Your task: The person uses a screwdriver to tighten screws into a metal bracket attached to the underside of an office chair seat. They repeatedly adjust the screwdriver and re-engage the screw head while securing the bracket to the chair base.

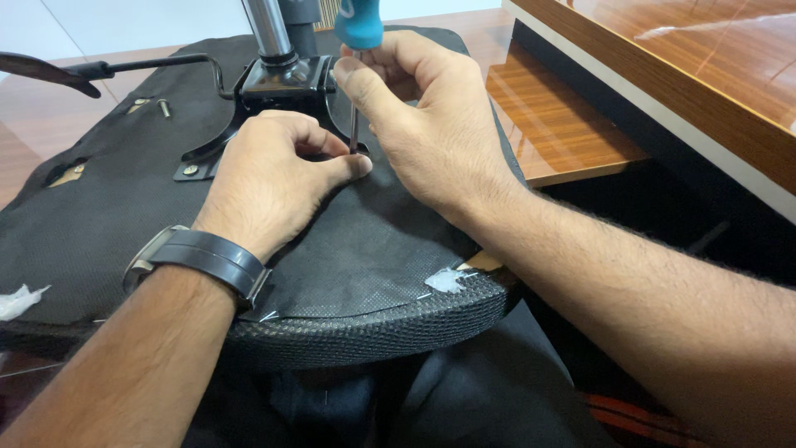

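Teal screwdriver (357, 50), its handle cut off at the top edge and its tip hidden behind the left hand (274, 178), stands upright on the upturned chair seat (365, 241), right hand (431, 124) clamped around it, left fingers pinched at the shaft.

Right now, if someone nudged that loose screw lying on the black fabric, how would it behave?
The loose screw is small and looks metal, so probably light and stiff. Lying on its side, it would likely roll in a curve, though the fabric underside may slow it.
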